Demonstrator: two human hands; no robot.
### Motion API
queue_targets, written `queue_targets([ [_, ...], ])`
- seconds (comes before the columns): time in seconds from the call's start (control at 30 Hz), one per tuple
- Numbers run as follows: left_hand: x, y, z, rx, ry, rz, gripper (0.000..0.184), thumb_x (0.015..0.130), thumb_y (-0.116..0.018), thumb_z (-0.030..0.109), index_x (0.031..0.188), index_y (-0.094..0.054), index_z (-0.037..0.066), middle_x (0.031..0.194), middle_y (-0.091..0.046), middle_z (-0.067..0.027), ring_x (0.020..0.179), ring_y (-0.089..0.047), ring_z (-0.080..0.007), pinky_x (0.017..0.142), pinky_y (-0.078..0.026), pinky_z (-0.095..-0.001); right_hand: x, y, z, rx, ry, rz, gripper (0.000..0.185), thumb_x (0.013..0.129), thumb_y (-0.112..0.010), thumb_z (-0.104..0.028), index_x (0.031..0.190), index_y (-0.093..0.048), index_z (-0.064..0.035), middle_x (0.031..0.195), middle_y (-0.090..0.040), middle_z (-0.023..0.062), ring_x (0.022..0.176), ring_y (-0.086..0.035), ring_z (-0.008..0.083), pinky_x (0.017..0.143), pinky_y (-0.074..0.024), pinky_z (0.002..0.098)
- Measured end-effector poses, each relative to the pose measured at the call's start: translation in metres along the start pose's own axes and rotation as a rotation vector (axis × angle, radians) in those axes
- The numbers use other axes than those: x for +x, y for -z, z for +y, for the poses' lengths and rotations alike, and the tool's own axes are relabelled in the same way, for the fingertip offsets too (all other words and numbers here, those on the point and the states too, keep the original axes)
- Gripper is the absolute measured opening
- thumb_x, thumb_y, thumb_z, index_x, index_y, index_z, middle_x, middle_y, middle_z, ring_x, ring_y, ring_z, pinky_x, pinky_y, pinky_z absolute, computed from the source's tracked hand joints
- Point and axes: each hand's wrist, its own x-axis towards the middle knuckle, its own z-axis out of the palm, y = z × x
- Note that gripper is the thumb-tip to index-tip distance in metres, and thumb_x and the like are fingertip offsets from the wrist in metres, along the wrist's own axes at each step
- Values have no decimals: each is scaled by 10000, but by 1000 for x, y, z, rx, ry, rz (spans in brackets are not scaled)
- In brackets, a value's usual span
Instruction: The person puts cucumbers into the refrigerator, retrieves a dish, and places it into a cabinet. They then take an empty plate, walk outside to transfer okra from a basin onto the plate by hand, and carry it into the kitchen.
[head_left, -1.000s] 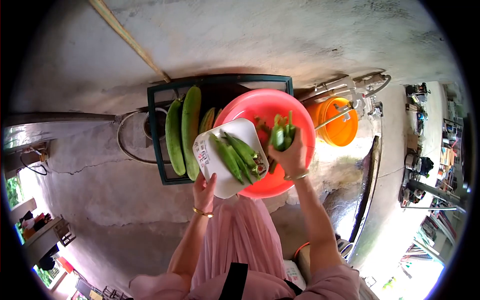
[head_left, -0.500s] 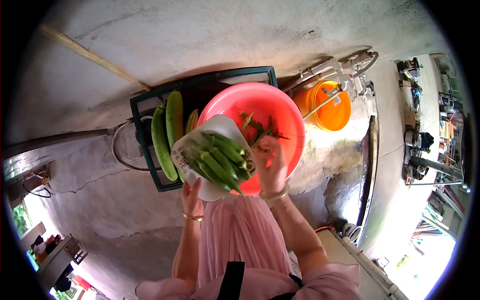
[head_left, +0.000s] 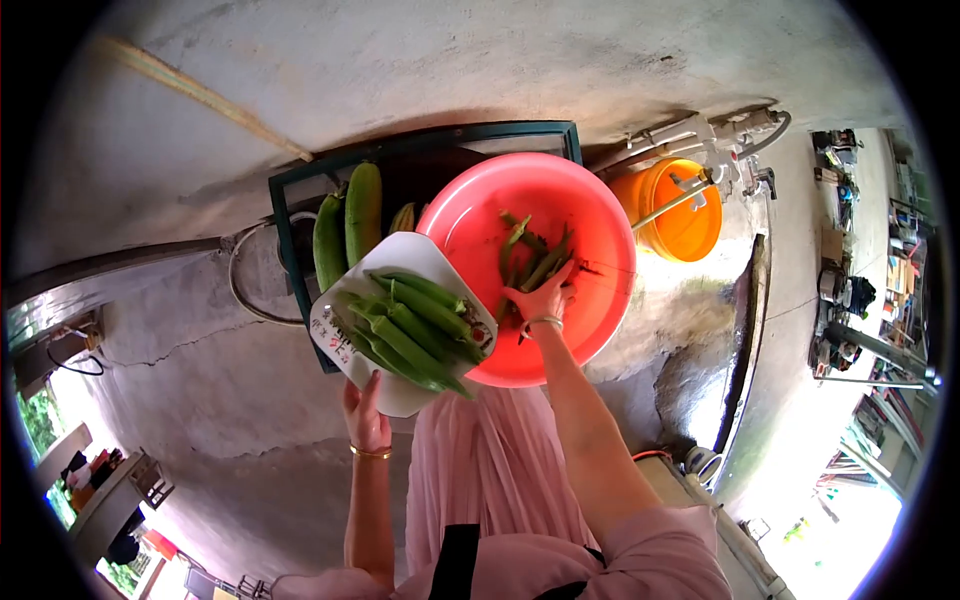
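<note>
My left hand is closed on the lower left edge of a white square plate with a printed pattern. Several green okra pods are piled on this plate, which is tilted beside a pink basin. Inside the basin, darker okra pods lie loosely together. My right hand is down among them, thumb and fingers around part of the bunch; the fingertips are partly hidden.
Large green gourds lie in a dark green frame left of the basin. An orange bucket stands at the right, under a tap. A stick leans on the wall.
My right hand has moved from beside the plate down into the basin, onto the pods there. My left hand has shifted the plate slightly left, away from the basin.
</note>
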Motion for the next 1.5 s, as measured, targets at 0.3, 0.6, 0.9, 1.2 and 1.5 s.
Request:
queue_targets([
  [0.3,5,-1,-10,-18,-4,-30,344,780,-558,33,1114,-478,15,1031,-549,-42,924,-517,-128,785,-401,-250,-8,-3,-19,-76,22,24,1108,474,-743,-235,1330,-49,-124,1023,-382,276,932,-433,394,780,-403,426],
  [0.6,5,-3,-7,-5,0,-58,319,782,-564,45,1091,-488,16,1021,-555,-44,913,-518,-125,773,-399,-251,0,-10,-9,-25,63,135,1011,493,-682,-224,1316,-102,-124,1013,-446,281,886,-494,408,784,-419,421],
  [0.9,9,-5,-5,55,-23,-99,347,785,-567,61,1113,-467,7,1028,-547,-42,928,-506,-119,792,-385,-252,20,10,29,495,249,75,929,484,-685,-177,1269,-205,-47,927,-542,178,831,-550,323,737,-447,370],
  [1.2,19,-26,-29,101,25,-165,409,785,-561,44,1171,-436,0,1056,-534,-30,947,-494,-107,815,-377,-250,-63,119,-44,878,526,-305,828,579,-624,-16,1273,-172,-31,902,-486,82,799,-500,160,686,-453,293],
  [1.5,24,-52,-39,74,42,-285,361,766,-594,67,1098,-472,-2,1017,-545,-39,920,-504,-123,797,-382,-261,-84,110,-62,492,802,-215,683,693,-541,-31,1290,-213,11,1246,-364,170,1161,-357,246,950,-281,320],
])
